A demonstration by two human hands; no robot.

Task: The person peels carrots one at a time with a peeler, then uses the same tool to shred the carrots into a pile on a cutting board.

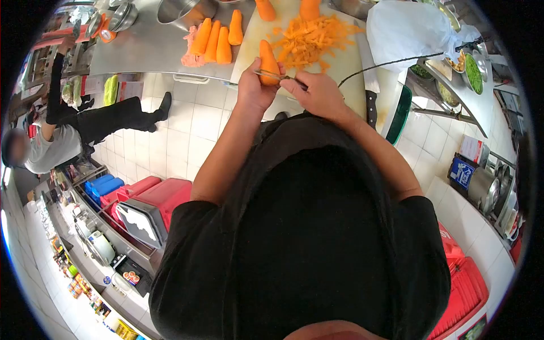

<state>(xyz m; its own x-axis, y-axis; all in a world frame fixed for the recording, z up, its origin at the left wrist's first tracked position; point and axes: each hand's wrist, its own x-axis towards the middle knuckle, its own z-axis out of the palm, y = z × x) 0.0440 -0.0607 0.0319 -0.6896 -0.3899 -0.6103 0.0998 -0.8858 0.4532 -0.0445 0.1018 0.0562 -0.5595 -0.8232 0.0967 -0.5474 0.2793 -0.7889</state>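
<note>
My left hand [255,88] is wrapped round an orange carrot [268,61], held upright over the near edge of the cutting board [348,76]. My right hand [317,93] grips a peeler [281,76], whose blade end lies across the lower part of the carrot. Just beyond my hands, a pile of orange peelings [309,41] covers part of the board. Several carrots [212,42] lie to the left on the metal counter, beside a pink cloth [192,54]. On the board's right side rests a large knife [370,85] with a black handle.
A white plastic bag [405,34] sits right of the board, above a green bin [400,113]. Metal bowls [187,11] stand at the back. Bowls of chopped greens [473,73] are at the right. Another person [51,139] stands at the far left. Red bins [164,198] are behind on the left.
</note>
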